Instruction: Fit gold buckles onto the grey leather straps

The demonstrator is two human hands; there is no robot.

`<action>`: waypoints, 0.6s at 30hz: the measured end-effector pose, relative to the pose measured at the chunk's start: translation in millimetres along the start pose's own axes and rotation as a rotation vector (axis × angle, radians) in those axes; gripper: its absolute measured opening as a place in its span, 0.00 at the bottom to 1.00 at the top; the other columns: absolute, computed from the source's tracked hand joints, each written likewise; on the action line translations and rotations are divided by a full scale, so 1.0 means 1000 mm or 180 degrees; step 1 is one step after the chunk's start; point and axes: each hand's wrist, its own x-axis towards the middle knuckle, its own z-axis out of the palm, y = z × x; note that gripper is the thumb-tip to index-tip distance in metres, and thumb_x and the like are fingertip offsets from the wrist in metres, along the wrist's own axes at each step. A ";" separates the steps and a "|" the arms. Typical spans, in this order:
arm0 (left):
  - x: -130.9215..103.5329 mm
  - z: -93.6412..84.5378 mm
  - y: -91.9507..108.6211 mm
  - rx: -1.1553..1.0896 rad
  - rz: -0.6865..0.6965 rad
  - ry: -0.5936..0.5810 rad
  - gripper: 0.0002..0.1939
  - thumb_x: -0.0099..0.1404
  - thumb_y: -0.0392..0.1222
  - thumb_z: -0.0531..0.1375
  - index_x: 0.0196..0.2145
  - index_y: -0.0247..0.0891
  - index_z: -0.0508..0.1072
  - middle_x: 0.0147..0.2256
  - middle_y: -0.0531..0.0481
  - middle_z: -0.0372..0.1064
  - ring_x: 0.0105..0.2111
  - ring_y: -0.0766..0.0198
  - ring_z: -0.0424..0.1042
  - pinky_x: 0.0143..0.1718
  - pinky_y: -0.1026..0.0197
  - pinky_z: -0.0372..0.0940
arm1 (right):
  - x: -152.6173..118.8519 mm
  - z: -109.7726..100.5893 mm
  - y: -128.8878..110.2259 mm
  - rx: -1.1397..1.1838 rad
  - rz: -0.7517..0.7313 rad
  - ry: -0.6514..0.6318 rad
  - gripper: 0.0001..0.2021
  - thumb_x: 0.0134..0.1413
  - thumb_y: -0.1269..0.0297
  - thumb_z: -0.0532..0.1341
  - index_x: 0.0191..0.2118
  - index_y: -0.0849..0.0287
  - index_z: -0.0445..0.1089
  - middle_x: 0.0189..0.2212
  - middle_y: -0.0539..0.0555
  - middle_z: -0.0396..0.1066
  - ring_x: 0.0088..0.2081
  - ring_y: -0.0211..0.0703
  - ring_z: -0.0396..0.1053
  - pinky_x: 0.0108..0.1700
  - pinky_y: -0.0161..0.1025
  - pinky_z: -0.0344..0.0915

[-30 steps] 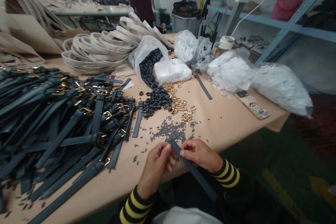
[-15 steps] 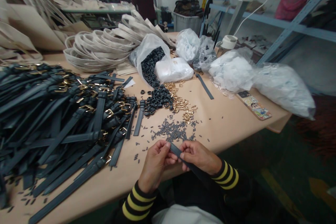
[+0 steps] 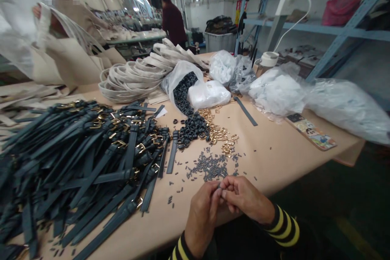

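The left hand (image 3: 201, 213) and right hand (image 3: 251, 200) pinch a mostly hidden dark piece (image 3: 219, 186), fingers nearly closed, just beside the grey bits (image 3: 210, 165). Oppose the fingertips squarely; apply light, even pressure.

Small dark piece (image 3: 219, 186), brown table's (image 3: 268, 166) near edge: mostly hidden | black buckled straps (image 3: 94, 158), table's left: cut off | beige-clad person (image 3: 73, 14), beyond table: blurred

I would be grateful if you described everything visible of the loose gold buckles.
The loose gold buckles look metallic and shiny: small open frames, many roughly rectangular. They lie jumbled in a trailing heap on the tan tabletop, against the black loops, running from near the white packet to the small dark pieces.
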 end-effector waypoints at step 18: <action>0.045 -0.022 0.004 0.0660 -0.0269 -0.0911 0.09 0.64 0.40 0.48 0.27 0.38 0.63 0.24 0.52 0.64 0.25 0.66 0.63 0.27 0.65 0.56 | 0.010 -0.015 -0.016 -0.0407 -0.0031 0.0097 0.01 0.54 0.69 0.50 0.31 0.60 0.56 0.24 0.50 0.69 0.19 0.31 0.64 0.23 0.30 0.60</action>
